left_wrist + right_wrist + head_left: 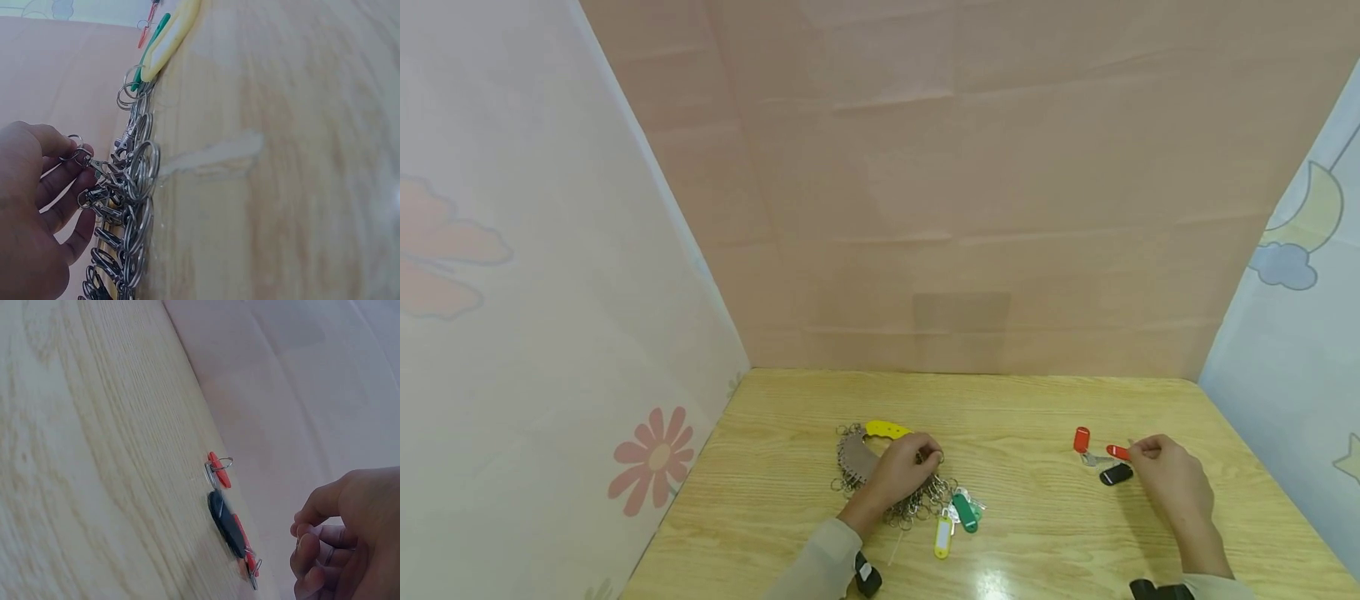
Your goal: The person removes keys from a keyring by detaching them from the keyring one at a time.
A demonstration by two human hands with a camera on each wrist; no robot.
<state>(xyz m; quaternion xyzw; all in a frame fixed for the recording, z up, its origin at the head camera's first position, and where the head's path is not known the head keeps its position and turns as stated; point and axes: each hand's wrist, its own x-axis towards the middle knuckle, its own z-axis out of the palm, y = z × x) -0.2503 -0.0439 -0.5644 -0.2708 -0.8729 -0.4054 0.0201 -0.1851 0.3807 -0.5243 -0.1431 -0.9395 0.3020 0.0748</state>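
A brown curved key holder (857, 457) with a yellow handle (886, 429) lies on the table, metal clips and split rings (140, 175) hanging along its edge. My left hand (898, 471) is over it and pinches a small split ring (76, 142) between thumb and fingers; this ring joins a metal clip (94, 164). To the right, my right hand (1172, 479) hovers beside loose tagged keys, its fingers loosely bent with nothing visible in them. Nearest its fingertips are a red key tag (1117, 452) and a black key tag (1116, 474).
Another red key tag (1081, 439) with a key (1097, 459) lies farther left. A green key tag (965, 512) and a yellow key tag (942, 536) sit at the key holder's right end. Fabric walls (962, 208) enclose the table (1015, 417) at back and sides.
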